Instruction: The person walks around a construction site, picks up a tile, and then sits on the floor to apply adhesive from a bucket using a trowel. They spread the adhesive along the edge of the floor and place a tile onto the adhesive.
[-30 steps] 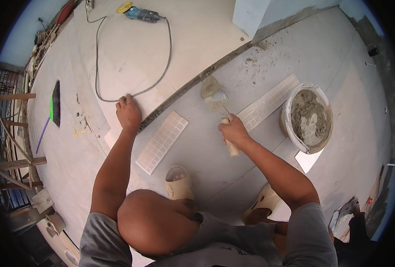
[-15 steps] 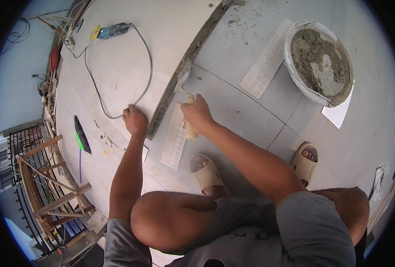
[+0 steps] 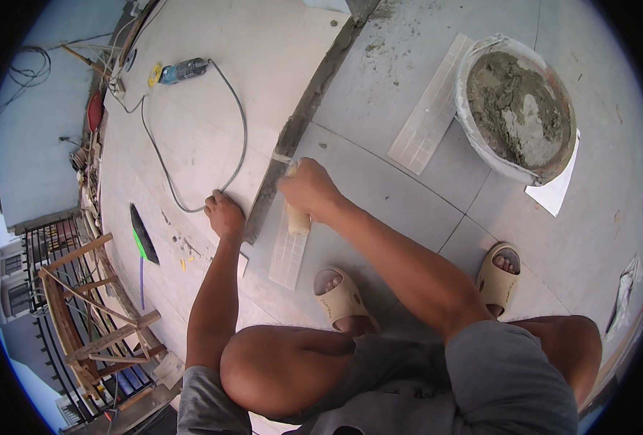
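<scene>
My right hand (image 3: 310, 190) is closed round the pale wooden handle of a trowel (image 3: 299, 221). The trowel's metal end lies against the rough mortar side of a raised, tiled step (image 3: 292, 138); much of its blade cannot be made out. My left hand (image 3: 225, 215) rests on the step's top near its edge, fingers bent and apart, fingertips beside a grey power cable (image 3: 244, 138). Below the right hand lies a narrow strip of mosaic-patterned tile (image 3: 286, 262). A bucket of wet grey mortar (image 3: 517, 109) stands to the right, away from both hands.
An angle grinder (image 3: 180, 71) lies on the step, joined to the cable. Another patterned tile strip (image 3: 430, 109) leans by the bucket, over a white sheet (image 3: 555, 183). A green and black broom (image 3: 142, 235) and a wooden frame (image 3: 93, 319) are at left. My sandalled feet (image 3: 344, 293) flank the work.
My right hand has drawn the trowel slightly left and toward me along the step's side, its metal end now nearer the top edge. My left hand stays on the step; the view has shifted slightly.
</scene>
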Tool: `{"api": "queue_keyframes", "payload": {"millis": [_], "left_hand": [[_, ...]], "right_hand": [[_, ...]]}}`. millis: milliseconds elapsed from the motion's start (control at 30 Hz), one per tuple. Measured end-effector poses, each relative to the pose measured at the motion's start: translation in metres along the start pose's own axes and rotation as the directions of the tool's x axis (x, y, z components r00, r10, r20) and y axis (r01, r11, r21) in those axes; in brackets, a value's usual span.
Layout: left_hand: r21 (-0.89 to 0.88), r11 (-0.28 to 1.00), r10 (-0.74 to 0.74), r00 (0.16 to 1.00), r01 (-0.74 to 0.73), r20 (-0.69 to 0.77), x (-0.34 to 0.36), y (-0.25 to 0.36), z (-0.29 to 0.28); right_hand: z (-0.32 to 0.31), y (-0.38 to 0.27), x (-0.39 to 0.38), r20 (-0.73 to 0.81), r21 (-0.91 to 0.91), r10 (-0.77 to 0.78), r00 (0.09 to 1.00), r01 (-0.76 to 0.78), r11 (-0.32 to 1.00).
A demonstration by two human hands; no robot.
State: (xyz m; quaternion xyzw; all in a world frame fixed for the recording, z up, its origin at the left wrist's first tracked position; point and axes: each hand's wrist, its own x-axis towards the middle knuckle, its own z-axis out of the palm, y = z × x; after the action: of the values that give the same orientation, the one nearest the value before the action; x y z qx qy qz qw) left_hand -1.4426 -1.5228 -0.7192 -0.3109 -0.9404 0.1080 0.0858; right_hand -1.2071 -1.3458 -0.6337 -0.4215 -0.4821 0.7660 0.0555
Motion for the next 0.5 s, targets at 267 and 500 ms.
{"api": "queue_keyframes", "payload": {"millis": [267, 500], "left_hand": [[0.022, 1.000, 0.019, 1.000, -0.019, 0.016, 0.010, -0.004, -0.002], [0.083, 0.996, 0.009, 0.997, -0.015, 0.074, 0.013, -0.016, 0.016]], "right_hand": [[-0.014, -0.002, -0.050, 0.054, -0.114, -0.190, 0.980, 0.195, 0.974], [-0.133, -0.067, -0.086, 0.097, -0.349, -0.314, 0.944, 0.328, 0.878]]}}
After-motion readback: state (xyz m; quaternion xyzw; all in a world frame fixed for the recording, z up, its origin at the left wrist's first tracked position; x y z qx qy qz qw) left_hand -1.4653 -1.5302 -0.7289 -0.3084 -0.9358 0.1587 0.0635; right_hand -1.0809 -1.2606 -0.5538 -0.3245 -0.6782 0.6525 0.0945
